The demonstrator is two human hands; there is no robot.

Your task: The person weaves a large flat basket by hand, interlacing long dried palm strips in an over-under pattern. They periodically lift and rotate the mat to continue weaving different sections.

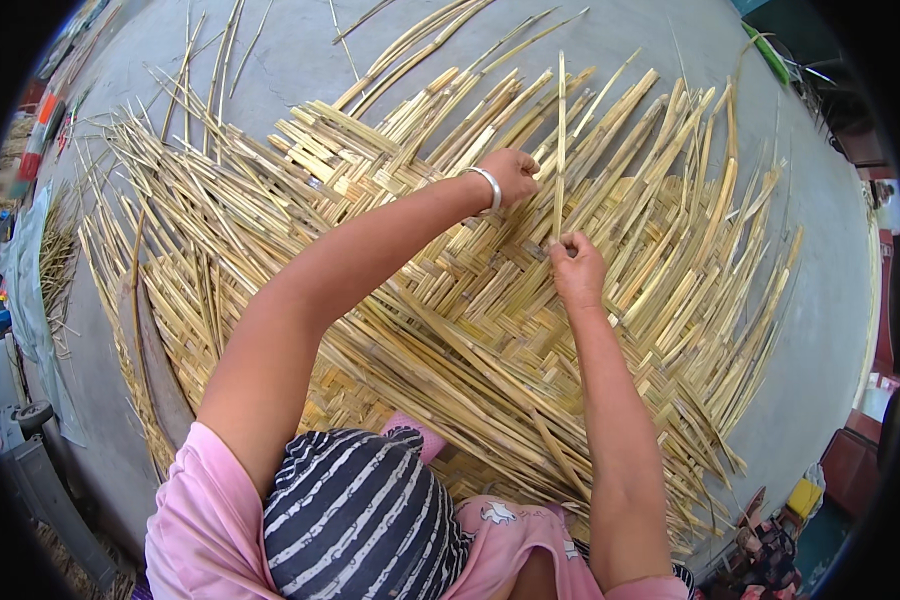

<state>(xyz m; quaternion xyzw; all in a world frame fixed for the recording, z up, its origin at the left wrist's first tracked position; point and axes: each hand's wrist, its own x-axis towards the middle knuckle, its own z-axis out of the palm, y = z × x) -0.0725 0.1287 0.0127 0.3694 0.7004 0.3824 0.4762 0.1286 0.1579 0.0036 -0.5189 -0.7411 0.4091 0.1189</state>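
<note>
A large mat [510,285] of split reeds, woven in a herringbone pattern, spreads beneath both arms. My right hand [578,270] pinches the lower end of a long pale reed strip [560,150], which points away from me over the mat. Left of that strip, my left hand [513,178], with a silver bangle [490,188] at the wrist, has its fingers curled closed above the weave. What those fingers hold, if anything, is hidden. Unwoven reed ends [620,125] fan out beyond both hands.
A thick bundle of loose reeds [370,310] lies diagonally across the mat, passing under my left arm. More stalks are scattered on the grey floor [300,60] at the far left. Pale plastic sheeting [32,270] lies at the left edge, and clutter [770,550] at the lower right.
</note>
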